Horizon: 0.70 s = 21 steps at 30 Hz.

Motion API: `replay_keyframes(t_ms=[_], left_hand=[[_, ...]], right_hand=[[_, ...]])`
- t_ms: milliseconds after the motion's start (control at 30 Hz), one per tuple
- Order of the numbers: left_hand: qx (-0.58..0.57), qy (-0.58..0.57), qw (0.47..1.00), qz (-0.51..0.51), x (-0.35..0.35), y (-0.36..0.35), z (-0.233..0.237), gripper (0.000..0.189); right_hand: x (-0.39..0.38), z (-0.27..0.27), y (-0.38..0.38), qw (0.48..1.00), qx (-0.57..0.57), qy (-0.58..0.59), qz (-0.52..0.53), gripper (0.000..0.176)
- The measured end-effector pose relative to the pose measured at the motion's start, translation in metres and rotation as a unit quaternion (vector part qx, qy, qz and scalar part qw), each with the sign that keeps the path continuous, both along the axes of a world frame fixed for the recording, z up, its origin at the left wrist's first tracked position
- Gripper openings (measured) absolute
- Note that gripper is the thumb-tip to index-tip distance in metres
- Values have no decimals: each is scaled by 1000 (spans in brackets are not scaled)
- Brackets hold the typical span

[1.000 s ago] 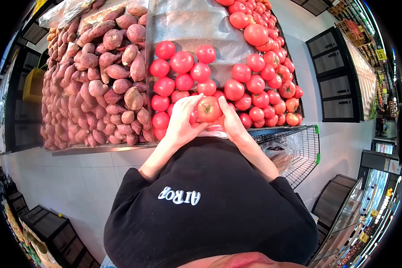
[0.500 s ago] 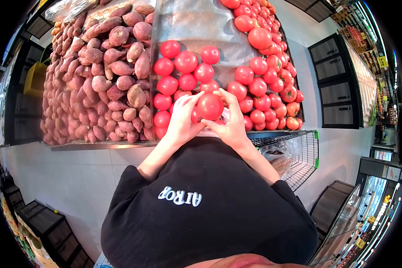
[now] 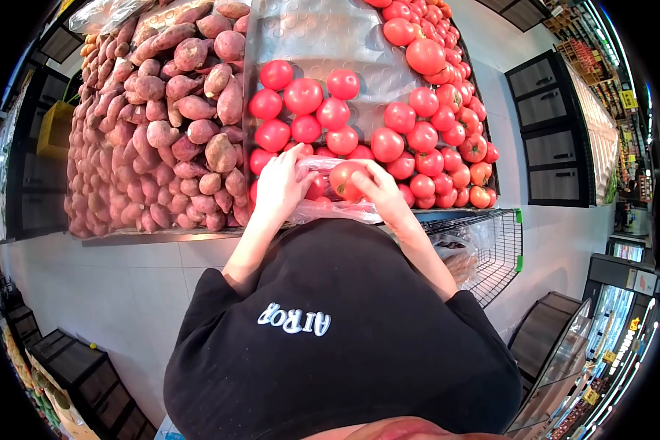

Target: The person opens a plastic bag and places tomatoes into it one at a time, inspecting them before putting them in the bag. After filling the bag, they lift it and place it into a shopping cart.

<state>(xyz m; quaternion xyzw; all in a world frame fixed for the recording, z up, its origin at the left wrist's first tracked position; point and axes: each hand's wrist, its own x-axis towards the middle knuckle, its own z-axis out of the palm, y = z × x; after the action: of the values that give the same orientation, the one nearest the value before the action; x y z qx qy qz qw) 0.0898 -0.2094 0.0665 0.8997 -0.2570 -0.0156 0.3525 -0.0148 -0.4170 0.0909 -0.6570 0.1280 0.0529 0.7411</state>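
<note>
My left hand (image 3: 277, 187) grips the rim of a clear plastic bag (image 3: 330, 211) held against the front of the tomato bin. My right hand (image 3: 378, 192) is closed on a red tomato (image 3: 343, 178) sitting in the mouth of that bag. Other tomatoes show through the plastic beside it. Loose red tomatoes (image 3: 418, 136) lie all around in the bin just beyond both hands.
A pile of sweet potatoes (image 3: 169, 125) fills the bin to the left. The tomato bin has a bare dimpled metal floor (image 3: 323, 40) at its middle. A wire shopping cart (image 3: 484, 249) stands at my right. Dark cabinets and store shelves line the aisle.
The tomato held up between both hands has come down into the plastic bag. My left hand shifted left and now holds the bag's rim.
</note>
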Motion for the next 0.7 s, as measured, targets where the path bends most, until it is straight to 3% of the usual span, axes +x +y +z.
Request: replay_keyframes(t_ms=[100,200,333,467,500,600,633,700], left_hand=[[-26,107,994,12,1,-1,16,36],[-34,34,999,16,6,-2,13,25],[-75,53,996,20,9,-5,13,23],[-86,51,995,25,6,-6,20,26],[-87,63,994,29,5,-6,23,26],[-131,61,990,10,5,-2,21,28],[-141,68,988,8,4,0,21,28],[-162,80,984,3,4,2,21,29]], right_hand=[[3,-24,-4,967,-234,-26,92,65],[4,-25,4,891,-438,-103,65,65],[10,-31,-6,839,-481,-241,84,54],[4,-34,-7,850,-468,-210,116,50],[5,-24,-5,846,-466,-250,74,40],[7,-18,-19,893,-400,-207,15,30],[14,-20,-26,866,-425,-260,-49,20],[23,-14,-51,831,-501,-226,-83,27]])
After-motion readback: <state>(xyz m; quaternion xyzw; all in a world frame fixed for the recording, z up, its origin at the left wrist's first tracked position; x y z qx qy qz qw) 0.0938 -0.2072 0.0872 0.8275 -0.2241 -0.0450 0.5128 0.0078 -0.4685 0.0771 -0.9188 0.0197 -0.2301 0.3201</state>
